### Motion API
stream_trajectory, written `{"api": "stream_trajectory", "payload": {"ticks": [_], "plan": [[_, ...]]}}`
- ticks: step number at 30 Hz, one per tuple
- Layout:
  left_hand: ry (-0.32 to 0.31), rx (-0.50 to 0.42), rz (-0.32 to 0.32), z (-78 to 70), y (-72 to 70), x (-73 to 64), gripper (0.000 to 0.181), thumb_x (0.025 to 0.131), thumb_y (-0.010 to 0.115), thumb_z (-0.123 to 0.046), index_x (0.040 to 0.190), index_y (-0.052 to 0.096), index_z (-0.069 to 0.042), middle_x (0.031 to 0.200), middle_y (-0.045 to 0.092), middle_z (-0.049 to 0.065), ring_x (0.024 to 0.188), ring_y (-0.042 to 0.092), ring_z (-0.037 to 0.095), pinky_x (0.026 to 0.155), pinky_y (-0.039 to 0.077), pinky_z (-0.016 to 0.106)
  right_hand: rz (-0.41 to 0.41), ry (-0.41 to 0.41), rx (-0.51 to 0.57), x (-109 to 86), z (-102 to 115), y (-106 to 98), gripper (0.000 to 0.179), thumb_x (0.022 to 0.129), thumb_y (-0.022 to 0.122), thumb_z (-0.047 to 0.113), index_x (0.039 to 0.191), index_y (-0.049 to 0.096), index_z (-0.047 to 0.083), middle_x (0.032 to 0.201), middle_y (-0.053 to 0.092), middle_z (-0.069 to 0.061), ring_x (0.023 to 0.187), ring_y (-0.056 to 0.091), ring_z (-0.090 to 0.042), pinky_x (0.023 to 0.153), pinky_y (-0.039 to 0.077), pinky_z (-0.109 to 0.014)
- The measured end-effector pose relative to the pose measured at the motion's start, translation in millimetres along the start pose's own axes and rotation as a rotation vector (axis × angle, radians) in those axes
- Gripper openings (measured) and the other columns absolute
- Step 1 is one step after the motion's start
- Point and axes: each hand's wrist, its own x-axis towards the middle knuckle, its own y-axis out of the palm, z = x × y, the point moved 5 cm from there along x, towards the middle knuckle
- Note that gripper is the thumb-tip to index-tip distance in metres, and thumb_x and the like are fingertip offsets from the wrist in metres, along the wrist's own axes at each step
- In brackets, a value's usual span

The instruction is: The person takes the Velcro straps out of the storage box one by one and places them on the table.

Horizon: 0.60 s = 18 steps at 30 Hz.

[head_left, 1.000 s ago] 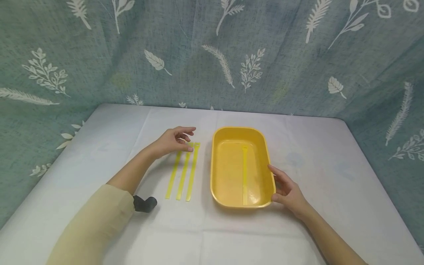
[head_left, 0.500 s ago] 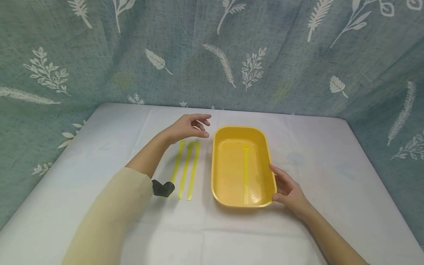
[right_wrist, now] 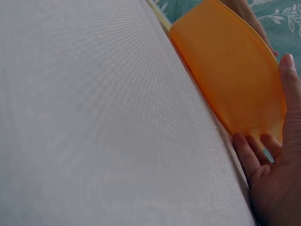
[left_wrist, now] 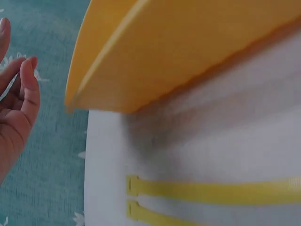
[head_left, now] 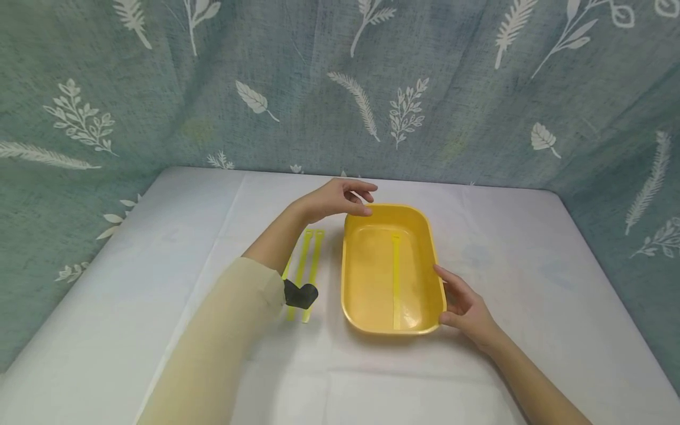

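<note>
In the head view my left hand [head_left: 342, 198] hovers over the far left corner of the yellow tray [head_left: 342, 277]. Its fingers are loosely bent, and the left wrist view shows nothing held in the left hand [left_wrist: 16, 101]. My right hand [head_left: 467, 310] holds the tray at its near right corner, with thumb and fingers on the rim and outer wall. One flat yellow strap [head_left: 396, 277] with a wider head lies lengthwise inside the tray. Left of the tray lie more such straps [head_left: 317, 254], partly hidden by my left arm. Slotted heads show on two straps [left_wrist: 211, 190] in the left wrist view.
A white cloth [head_left: 404, 378] covers the table. Behind it hangs a green-blue curtain [head_left: 297, 88] with white leaf patterns. A black piece [head_left: 300, 295] sits at my left wrist, above the straps.
My left hand has moved right and slightly away from me, from above the straps to the tray's far left corner. The right hand and the tray have stayed in place.
</note>
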Motion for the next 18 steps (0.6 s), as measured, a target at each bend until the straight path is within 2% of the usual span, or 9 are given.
{"api": "stream_trajectory", "payload": {"ticks": [3, 11, 18], "plan": [[-0.016, -0.029, 0.019, -1.1, 8.5, 7.9, 0.057, 0.085, 0.069, -0.016, 0.138, 0.049, -0.010, 0.127, 0.054, 0.016, 0.104, 0.056, 0.022, 0.090, 0.048, 0.032, 0.005, -0.005, -0.004, 0.0, 0.0, 0.1, 0.074, 0.088, 0.067, 0.019, 0.147, 0.026, -0.002, 0.144, 0.040, -0.002, 0.119, 0.051, -0.011, 0.084, 0.052, -0.025], [-0.074, -0.129, 0.052, 0.2, 29.0, 26.9, 0.051, 0.087, 0.067, -0.011, 0.135, 0.052, -0.006, 0.113, 0.058, 0.010, 0.112, 0.054, 0.037, 0.091, 0.051, 0.035, 0.003, -0.001, -0.010, 0.1, -0.3, -1.4, 0.074, 0.088, 0.067, 0.019, 0.147, 0.026, -0.002, 0.142, 0.041, -0.004, 0.116, 0.052, -0.012, 0.082, 0.053, -0.026], [-0.127, -0.172, 0.086, 7.1, 49.8, 36.8, 0.051, 0.088, 0.067, -0.011, 0.135, 0.050, -0.004, 0.105, 0.061, 0.007, 0.110, 0.057, 0.029, 0.090, 0.051, 0.034, -0.002, 0.003, -0.012, 0.0, -2.0, -0.8, 0.074, 0.088, 0.067, 0.021, 0.147, 0.028, -0.001, 0.142, 0.041, -0.002, 0.117, 0.051, -0.011, 0.083, 0.053, -0.025]]}}
